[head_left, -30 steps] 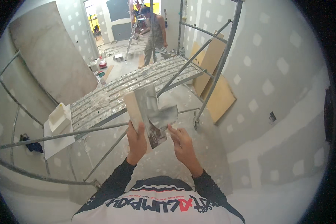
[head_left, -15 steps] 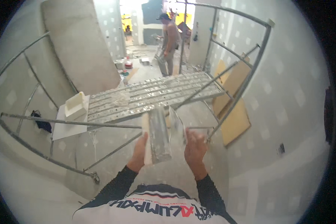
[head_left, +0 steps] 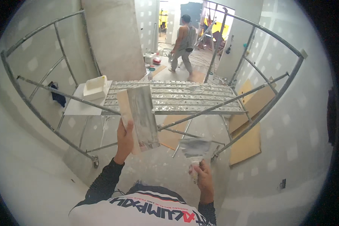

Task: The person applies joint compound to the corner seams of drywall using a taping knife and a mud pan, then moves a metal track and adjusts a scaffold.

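Observation:
My left hand [head_left: 125, 142] is closed around the pale wooden edge of a wide plastering blade [head_left: 143, 115], raised upright. Grey compound smears its metal face, thickest near the lower end. In my right hand [head_left: 203, 179] is a putty knife [head_left: 195, 148], gripped by its light handle with the broad blade pointing away from me. The knife is apart from the wide blade, to its right and a bit lower. Compound marks the putty knife too; part of its handle is hidden by my fingers.
Ahead stands a metal scaffold frame [head_left: 199, 116] with a spattered perforated platform [head_left: 169, 98]. A white tub [head_left: 95, 87] rests on a white board [head_left: 73, 105] at left. Yellowish boards [head_left: 245, 145] lean by the right wall. Farther off, a person [head_left: 184, 45] is on foot.
The putty knife has moved away from the wide blade, down and right. My left hand has shifted left with the blade. The view has turned; the distant person now has their back to me.

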Action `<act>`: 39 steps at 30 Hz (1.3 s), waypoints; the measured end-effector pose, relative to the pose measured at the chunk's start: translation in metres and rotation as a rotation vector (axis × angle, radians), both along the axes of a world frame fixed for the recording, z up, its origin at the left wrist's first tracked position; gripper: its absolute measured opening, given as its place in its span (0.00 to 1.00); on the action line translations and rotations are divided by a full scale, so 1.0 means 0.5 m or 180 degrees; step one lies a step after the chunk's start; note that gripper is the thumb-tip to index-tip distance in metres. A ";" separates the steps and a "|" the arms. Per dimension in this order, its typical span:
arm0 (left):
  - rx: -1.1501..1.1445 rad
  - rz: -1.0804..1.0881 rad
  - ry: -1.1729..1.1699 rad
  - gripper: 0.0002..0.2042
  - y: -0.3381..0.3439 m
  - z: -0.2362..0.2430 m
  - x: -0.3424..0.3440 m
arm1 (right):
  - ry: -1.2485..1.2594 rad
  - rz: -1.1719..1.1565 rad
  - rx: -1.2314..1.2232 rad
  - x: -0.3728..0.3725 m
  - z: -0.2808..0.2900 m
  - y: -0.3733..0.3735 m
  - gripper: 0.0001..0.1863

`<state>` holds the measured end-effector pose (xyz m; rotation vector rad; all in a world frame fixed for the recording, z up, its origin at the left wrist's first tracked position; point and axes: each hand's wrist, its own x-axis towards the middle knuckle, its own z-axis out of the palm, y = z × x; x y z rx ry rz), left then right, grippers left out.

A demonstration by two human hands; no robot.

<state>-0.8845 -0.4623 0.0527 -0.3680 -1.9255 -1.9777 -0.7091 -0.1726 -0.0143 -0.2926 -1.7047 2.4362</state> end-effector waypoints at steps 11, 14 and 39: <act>-0.0193 0.0628 0.0023 0.21 -0.048 -0.030 0.059 | 0.0032 0.1862 -0.1235 -0.204 0.089 -0.147 0.18; -0.0313 0.0690 0.0202 0.20 -0.111 -0.030 0.040 | -0.0061 0.2008 -0.1219 -0.254 0.103 -0.193 0.19; 0.1743 0.2617 -0.1215 0.27 -0.787 -0.308 0.029 | 0.2708 0.2053 0.5469 -1.185 -0.096 -0.785 0.31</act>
